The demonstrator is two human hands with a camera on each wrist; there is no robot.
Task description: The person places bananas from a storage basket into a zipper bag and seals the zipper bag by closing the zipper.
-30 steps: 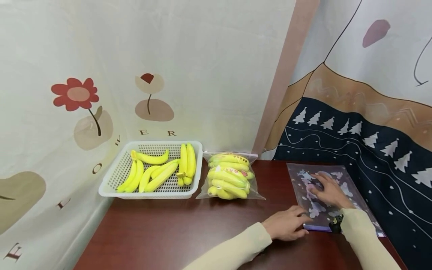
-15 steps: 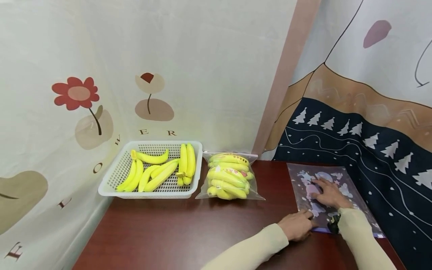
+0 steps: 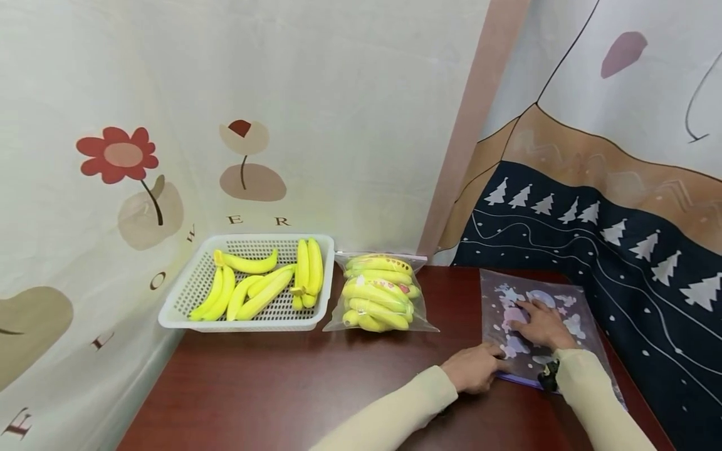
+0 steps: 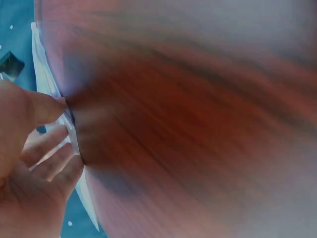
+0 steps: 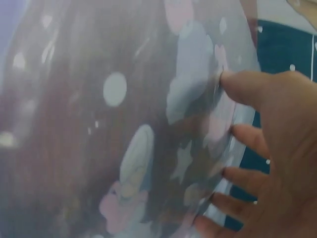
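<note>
A flat clear zip bag (image 3: 570, 332) printed with pale pink and white shapes lies on the right of the table, its purple zip edge nearest me. My left hand (image 3: 474, 368) is at the bag's near left corner. In the left wrist view, the thumb and fingertips of that left hand (image 4: 34, 148) pinch the zip edge (image 4: 74, 131). On top of the bag rests my right hand (image 3: 543, 324), fingers spread. The right wrist view has the fingertips of this right hand (image 5: 267, 148) touching the printed film (image 5: 114, 89).
A white perforated basket (image 3: 169, 319) with several bananas (image 3: 262, 294) stands at the back left. Beside it is a filled zip bag of bananas (image 3: 378, 294). The dark red table (image 3: 271, 388) meets a printed curtain (image 3: 350, 125) behind and on the right.
My left hand first moved right onto the bag's near edge, then back left. The bag's near edge has swung left with it. My right hand has stayed on the bag.
</note>
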